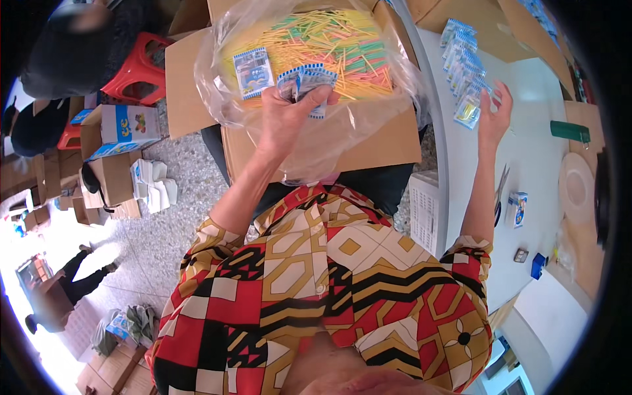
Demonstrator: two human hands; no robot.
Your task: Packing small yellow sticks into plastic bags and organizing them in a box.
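Observation:
My left hand [288, 113] is closed on a bunch of small blue-and-white packets [306, 80], held over an open cardboard box [388, 135]. Inside the box, a clear plastic bag [220, 92] holds a heap of thin yellow, pink and green sticks [329, 39]. One loose packet [253, 72] lies on the sticks, left of that hand. Over the white table on the right, my right hand [495, 118] has its thumb and fingers apart. Its thumb is beside the nearest packet [467, 112] of an overlapping row of packets [461, 56].
Scissors [500, 191], a small box [517, 209] and a green object [570, 131] lie on the table [474, 171]. A white crate [424, 210] stands below its edge. At left are red stools [141, 72], cartons [108, 171] and other people [66, 283].

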